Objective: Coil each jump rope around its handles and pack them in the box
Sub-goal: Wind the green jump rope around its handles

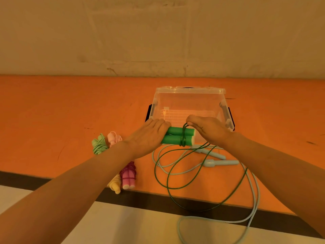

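My left hand [151,134] grips two bright green handles [177,137] held side by side just in front of the clear plastic box [190,95]. A few turns of dark green cord [183,138] circle the handles. My right hand [207,129] pinches that cord above them. The rest of the green cord [168,180] trails in loose loops over the table's front edge. A pale blue jump rope [219,162] lies uncoiled under my right forearm, its cord hanging off the edge.
Coiled ropes lie left of my left arm: light green [99,144], pale pink [114,138], magenta [129,175], yellow [115,184]. The orange table [52,111] meets a wall behind. Its dark front edge [140,198] runs below.
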